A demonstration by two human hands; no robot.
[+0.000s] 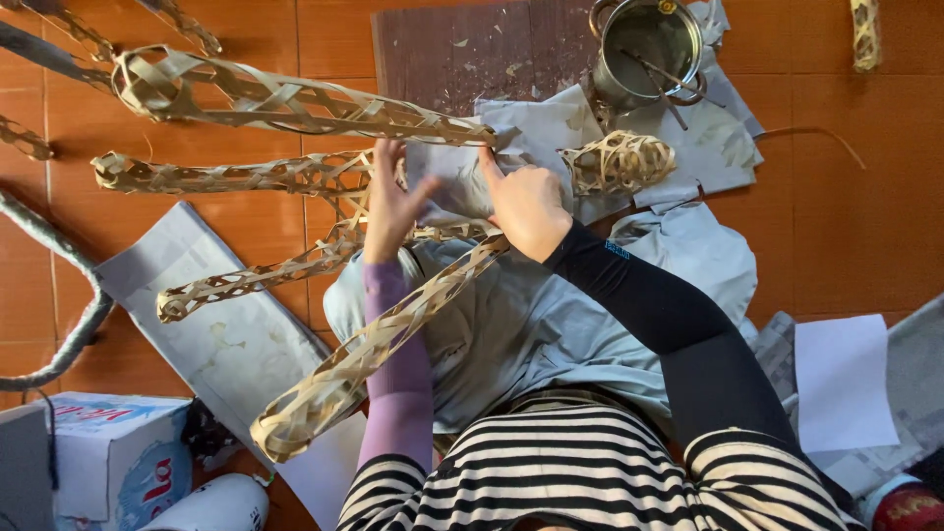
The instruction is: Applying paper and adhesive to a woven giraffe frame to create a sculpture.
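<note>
A large woven frame of tan bamboo strips (pixel 295 103) spreads out like several long arms over the orange tiled floor. Its hub lies under a grey sheet of paper (pixel 447 172). My left hand (pixel 391 202), in a purple sleeve, presses its fingers on the paper's left edge against the woven arms. My right hand (pixel 526 202), in a black sleeve, pinches the same paper from the right with thumb and fingers. One woven arm (pixel 364 354) runs down across my lap.
A metal pot (pixel 649 49) with sticks in it stands at the top on a dark board (pixel 462 49). More grey paper sheets (pixel 231 344) lie around. A cardboard box (pixel 118 452) sits bottom left, a white sheet (pixel 844 379) on the right.
</note>
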